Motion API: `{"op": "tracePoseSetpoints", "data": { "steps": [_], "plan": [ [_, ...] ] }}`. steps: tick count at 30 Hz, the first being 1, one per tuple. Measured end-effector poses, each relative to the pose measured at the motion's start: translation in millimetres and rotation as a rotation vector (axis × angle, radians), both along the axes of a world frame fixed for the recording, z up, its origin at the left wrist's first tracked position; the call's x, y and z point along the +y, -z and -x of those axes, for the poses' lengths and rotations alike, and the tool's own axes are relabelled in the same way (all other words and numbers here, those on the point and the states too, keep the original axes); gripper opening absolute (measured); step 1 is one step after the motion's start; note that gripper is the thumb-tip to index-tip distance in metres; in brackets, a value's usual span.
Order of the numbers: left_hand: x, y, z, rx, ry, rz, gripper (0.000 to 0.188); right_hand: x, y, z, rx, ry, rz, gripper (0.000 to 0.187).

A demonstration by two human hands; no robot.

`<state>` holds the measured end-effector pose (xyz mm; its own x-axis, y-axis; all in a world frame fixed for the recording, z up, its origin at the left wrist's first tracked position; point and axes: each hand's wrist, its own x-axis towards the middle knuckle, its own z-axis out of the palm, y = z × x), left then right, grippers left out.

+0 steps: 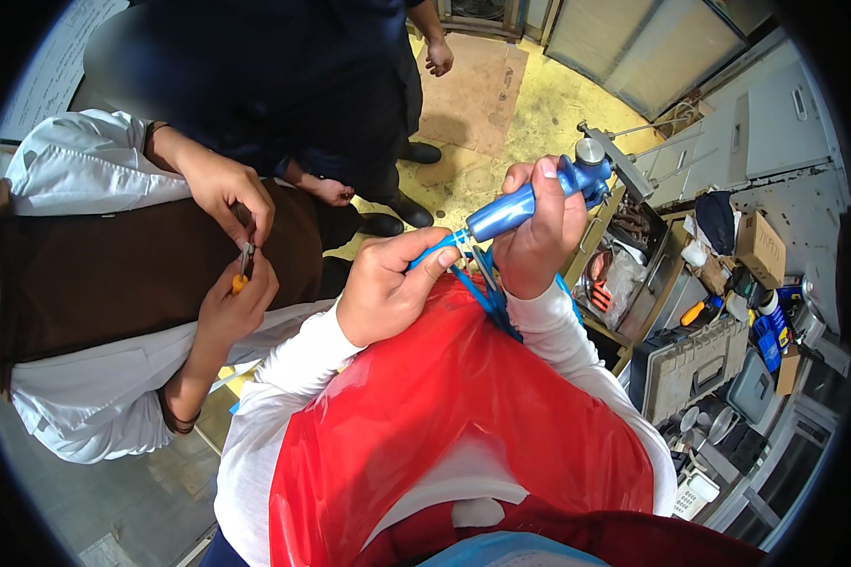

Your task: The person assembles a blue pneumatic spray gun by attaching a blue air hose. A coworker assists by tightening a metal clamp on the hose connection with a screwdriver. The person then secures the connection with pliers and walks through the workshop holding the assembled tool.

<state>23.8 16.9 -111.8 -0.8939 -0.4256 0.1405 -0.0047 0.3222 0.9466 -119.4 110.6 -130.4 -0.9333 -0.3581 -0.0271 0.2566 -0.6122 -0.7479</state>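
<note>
My right hand (544,231) is wrapped round the shiny blue cylindrical grip of a tool (503,214). At the tool's far right end are a silver knob and a metal bracket with two thin rods; its exact kind is unclear. My left hand (388,283) pinches a bright blue hose (433,252) between thumb and fingers, close to the grip's near end. Hose and grip meet there, but whether they are joined cannot be made out. More blue strands (487,300) hang between my hands, over my red apron (444,378).
At my left, a person in white sleeves and a brown apron (142,274) holds a small orange-handled tool (240,282). Another person in dark clothes (303,85) stands ahead. On the right are open drawers (624,246), a grey toolbox (697,364) and a cardboard box (760,249).
</note>
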Motion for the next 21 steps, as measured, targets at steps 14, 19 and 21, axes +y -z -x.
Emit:
{"op": "tracePoseSetpoints", "data": {
  "steps": [14,19,21],
  "plan": [
    [-4.8,0.0,-0.7,-0.038,0.027,0.111,0.019,-1.9,3.7,1.7,-0.012,0.007,-0.017,0.02],
    [-1.1,3.8,-0.9,0.055,-0.029,0.259,0.016,-3.8,2.4,1.1,-0.033,-0.006,-0.016,0.021],
    [-1.9,7.1,-0.6,0.084,-0.048,0.491,0.016,-4.5,5.4,1.8,-0.044,-0.006,-0.001,0.021]
  ]
}}
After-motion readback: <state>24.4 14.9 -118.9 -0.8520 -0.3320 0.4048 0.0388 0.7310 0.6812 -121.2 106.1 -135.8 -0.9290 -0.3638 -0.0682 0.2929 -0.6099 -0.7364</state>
